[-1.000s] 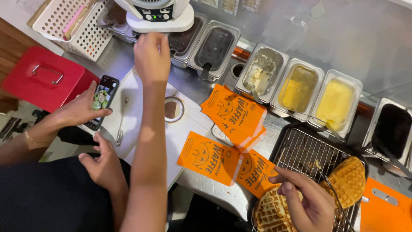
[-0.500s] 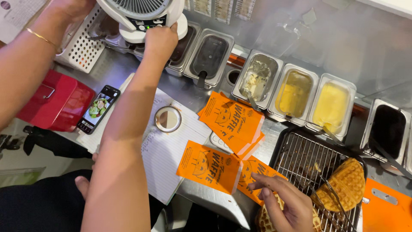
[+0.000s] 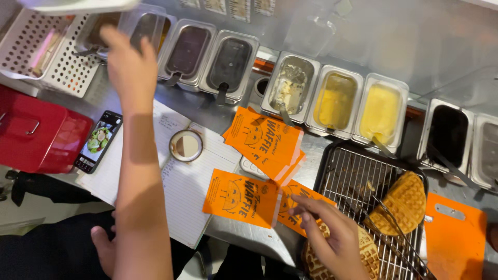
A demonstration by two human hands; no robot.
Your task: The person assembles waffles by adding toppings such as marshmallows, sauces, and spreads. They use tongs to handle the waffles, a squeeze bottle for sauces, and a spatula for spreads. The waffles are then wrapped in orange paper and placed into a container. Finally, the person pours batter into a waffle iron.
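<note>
My left hand (image 3: 127, 62) is raised over the metal tubs at the back left, fingers spread and holding nothing, just under a white appliance base (image 3: 78, 5) at the top edge. My right hand (image 3: 332, 238) lies flat, fingertips on an orange paper sleeve (image 3: 290, 205) beside the wire rack (image 3: 353, 171). Under that hand a waffle (image 3: 368, 254) lies on the rack. Another waffle piece (image 3: 404, 202) lies further right with metal tongs (image 3: 394, 228) across it. More orange sleeves (image 3: 241, 197) (image 3: 264, 140) lie on the steel counter.
Metal tubs line the back: dark fillings (image 3: 228, 62), pale (image 3: 290, 85), yellow (image 3: 381, 111), dark (image 3: 448, 135). Left are a white perforated basket (image 3: 52, 52), red box (image 3: 36, 132), phone (image 3: 98, 141), notebook (image 3: 192, 192) with a round lid (image 3: 185, 145). Orange board (image 3: 454, 233) right. Another person's hand (image 3: 104, 249) below.
My left hand has come off the white appliance, which now sits at the top edge. The other person's braceleted arm has left the view. My right hand stays on the orange sleeve.
</note>
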